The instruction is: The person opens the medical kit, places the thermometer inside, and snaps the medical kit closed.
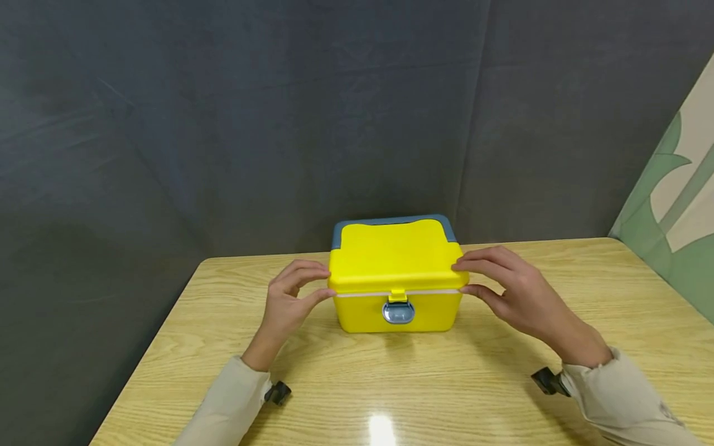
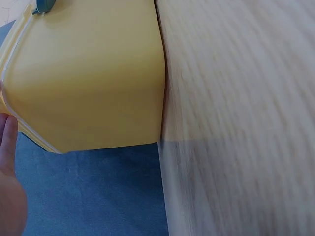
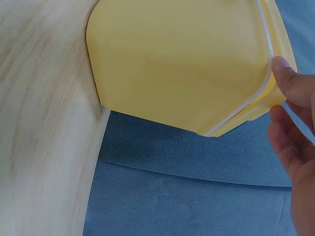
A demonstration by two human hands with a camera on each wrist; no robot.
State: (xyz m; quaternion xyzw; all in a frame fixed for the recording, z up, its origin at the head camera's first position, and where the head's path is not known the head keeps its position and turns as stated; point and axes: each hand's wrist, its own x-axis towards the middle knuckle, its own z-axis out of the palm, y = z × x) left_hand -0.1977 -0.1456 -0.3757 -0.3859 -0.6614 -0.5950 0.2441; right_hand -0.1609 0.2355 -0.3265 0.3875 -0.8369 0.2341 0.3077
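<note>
A yellow storage box (image 1: 426, 313) with a blue-grey rear trim stands on the wooden table, its lid (image 1: 396, 254) down over a white seam. On its front hangs a grey-blue latch (image 1: 398, 313) below a yellow tab. The left hand (image 1: 287, 303) holds the lid's left end, thumb near the seam and fingers higher up. At the opposite end, the right hand (image 1: 515, 291) grips the lid's corner the same way. In the right wrist view its thumb (image 3: 290, 81) presses at the lid rim, with the other fingers behind the corner. The left wrist view shows only part of the left hand.
The wooden table (image 1: 323, 384) extends to both sides and in front of the box. Close behind the box hangs a dark grey curtain (image 1: 279, 136). A green and cream leaf-patterned panel (image 1: 680, 204) is at the right.
</note>
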